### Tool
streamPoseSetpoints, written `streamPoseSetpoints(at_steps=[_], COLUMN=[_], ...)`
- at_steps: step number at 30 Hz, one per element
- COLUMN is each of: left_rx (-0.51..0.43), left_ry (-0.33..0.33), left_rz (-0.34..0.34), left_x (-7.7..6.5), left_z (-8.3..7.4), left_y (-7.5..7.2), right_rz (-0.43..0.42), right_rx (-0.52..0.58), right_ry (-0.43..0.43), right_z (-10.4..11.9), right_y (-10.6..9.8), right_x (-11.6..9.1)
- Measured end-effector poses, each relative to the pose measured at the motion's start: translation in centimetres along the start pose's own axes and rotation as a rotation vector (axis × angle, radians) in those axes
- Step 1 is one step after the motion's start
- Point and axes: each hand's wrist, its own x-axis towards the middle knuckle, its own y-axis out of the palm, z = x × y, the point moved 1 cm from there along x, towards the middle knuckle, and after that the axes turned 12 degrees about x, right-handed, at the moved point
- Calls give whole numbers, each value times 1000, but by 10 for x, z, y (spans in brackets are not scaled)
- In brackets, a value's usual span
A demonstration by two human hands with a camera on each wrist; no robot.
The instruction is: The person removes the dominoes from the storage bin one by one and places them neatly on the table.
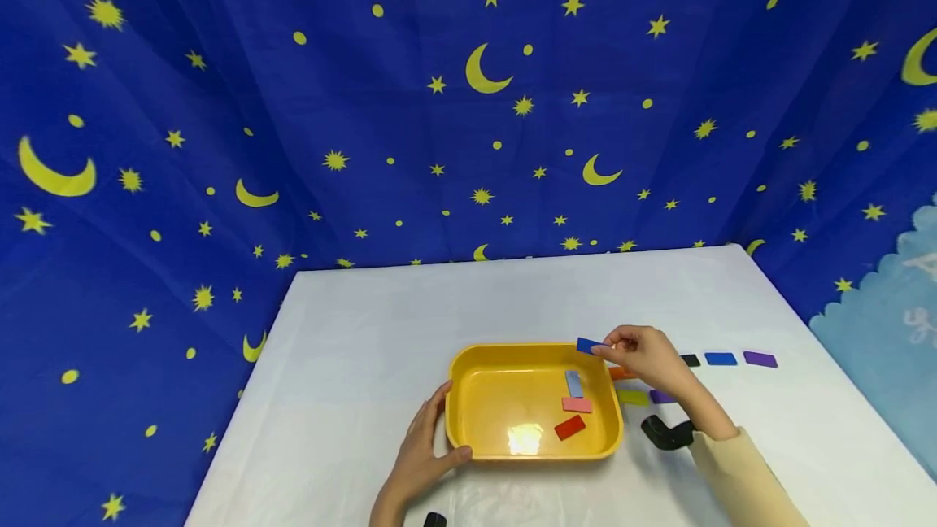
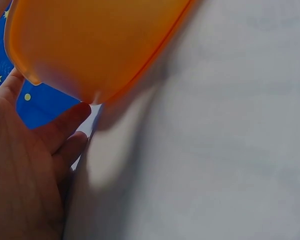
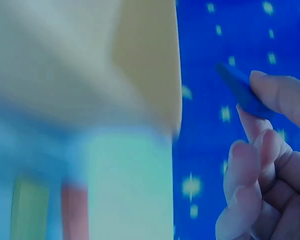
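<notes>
My right hand (image 1: 644, 356) pinches a small thin blue block (image 1: 590, 346), shaped like a domino, between thumb and forefinger. It is held above the back right corner of a yellow plastic tub (image 1: 483, 354). The right wrist view shows the same blue block (image 3: 241, 92) tilted, the other fingers loosely bent below it. Inside the tub, towards its right, lie a light blue block (image 1: 574, 384), a pink block (image 1: 577, 405) and a red block (image 1: 569, 428). My left hand (image 1: 423, 455) rests against the tub's front left corner, fingers extended along its side and thumb at the front.
Right of the tub lie an orange block (image 1: 624, 373), a yellow-green block (image 1: 633, 398), a purple block (image 1: 662, 397), a black block (image 1: 690, 360), another blue block (image 1: 721, 359) and another purple one (image 1: 760, 359). A blue starry cloth (image 1: 410, 120) hangs behind the white table (image 1: 351, 332).
</notes>
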Motion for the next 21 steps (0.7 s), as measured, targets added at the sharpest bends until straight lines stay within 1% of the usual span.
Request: streamPoseSetpoints(at_steps=[2,4,6,10,14,18,21], left_rx=[-5,-16,-23,-6,-17,-23,-16], left_ry=[-3,-11,-20,-7,0,-3,5], left_rz=[-8,-10,-2,10,-3,-2,-5], left_x=[0,0,1,1,1,2,2], left_z=[0,-1,-1,-2,-4,-5,-6], left_y=[0,1,2,3,2,1,0], right_rz=[-33,-54,-70,-97,-82,-49,-9], right_rx=[-17,-15,10,93,126,81,52], right_ry=[20,59,101,191,261,297,309], right_z=[-11,-23,-36,-59,-77,-93,-104], right_y=[-12,-23,-35,-54,-66,-78,-87], right_x=[-5,-12,-19,-34,-46,-53,-56])
